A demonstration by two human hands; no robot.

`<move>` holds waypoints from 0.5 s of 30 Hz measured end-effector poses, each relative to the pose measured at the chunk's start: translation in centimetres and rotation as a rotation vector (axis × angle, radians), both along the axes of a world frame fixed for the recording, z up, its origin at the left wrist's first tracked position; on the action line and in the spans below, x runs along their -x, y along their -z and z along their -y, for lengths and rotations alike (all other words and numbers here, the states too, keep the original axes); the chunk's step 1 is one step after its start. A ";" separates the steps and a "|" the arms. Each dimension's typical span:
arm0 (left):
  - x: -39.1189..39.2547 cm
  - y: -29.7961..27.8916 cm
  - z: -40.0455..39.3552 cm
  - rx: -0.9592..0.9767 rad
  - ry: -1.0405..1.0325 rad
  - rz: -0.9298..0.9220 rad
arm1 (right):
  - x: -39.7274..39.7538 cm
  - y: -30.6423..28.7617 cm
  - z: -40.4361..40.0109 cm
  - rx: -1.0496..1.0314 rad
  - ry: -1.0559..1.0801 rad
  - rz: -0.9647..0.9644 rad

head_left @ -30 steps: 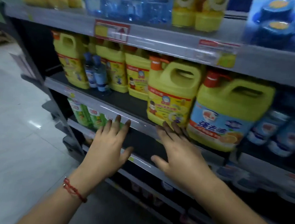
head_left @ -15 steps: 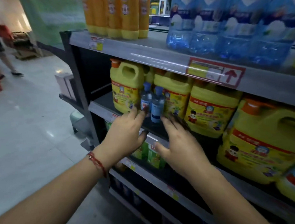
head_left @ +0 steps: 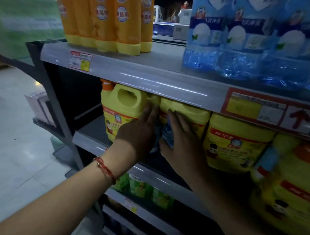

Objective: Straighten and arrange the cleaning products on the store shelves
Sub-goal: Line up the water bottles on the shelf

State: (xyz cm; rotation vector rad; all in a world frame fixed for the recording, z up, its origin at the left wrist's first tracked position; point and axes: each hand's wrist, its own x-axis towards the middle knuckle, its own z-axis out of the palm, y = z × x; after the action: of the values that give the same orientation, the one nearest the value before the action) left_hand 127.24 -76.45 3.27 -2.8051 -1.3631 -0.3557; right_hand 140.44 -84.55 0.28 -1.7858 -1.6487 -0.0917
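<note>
Small blue bottles (head_left: 166, 135) stood on the middle shelf (head_left: 91, 140), in front of the gap between two yellow detergent jugs, and both hands had closed in on them. Half a second earlier the hands had hovered at the shelf's front edge with the two bottles plainly visible above the fingertips; now the left hand (head_left: 140, 133) lay against their left side and the right hand (head_left: 182, 140) against their right, fingers fairly straight and pointing inward toward the jugs. The view had also drawn nearer, so the leftmost jug (head_left: 121, 111) loomed larger.

Whether the thumbs were wrapped round the bottles could not be told, since the hands covered nearly all of them; only a sliver of blue showed between the palms, and their count could not be confirmed. The second jug (head_left: 186, 114) had its cap hidden behind the upper shelf's edge. The jug at far right (head_left: 285, 192) was blurred and cut off by the frame.

The jug labels carried a cartoon child and red bands with unreadable print. The orange bottles (head_left: 106, 17) on the top shelf bore round badges with Chinese characters too soft to read. The blue refill pouches (head_left: 238, 36) showed "1次冲" in white. A price tag (head_left: 80, 61) and a red-bordered tag with an upward arrow (head_left: 273, 111) sat on the rail.
</note>
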 end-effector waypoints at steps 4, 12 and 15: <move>0.2 0.9 -0.7 -0.070 0.037 0.044 | -0.2 0.8 -1.0 -0.088 0.040 0.003; 2.4 4.4 -0.7 -0.204 0.260 0.358 | 0.5 2.4 0.0 -0.213 0.107 -0.280; 2.8 5.2 -0.8 -0.079 0.290 0.525 | 1.0 3.1 0.5 -0.215 0.167 -0.384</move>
State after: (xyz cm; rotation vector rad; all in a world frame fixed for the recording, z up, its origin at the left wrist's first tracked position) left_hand 124.42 -75.64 -1.90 -2.9588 -0.9451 -1.1904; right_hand 139.41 -85.07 -2.84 -1.6526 -1.1731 0.0003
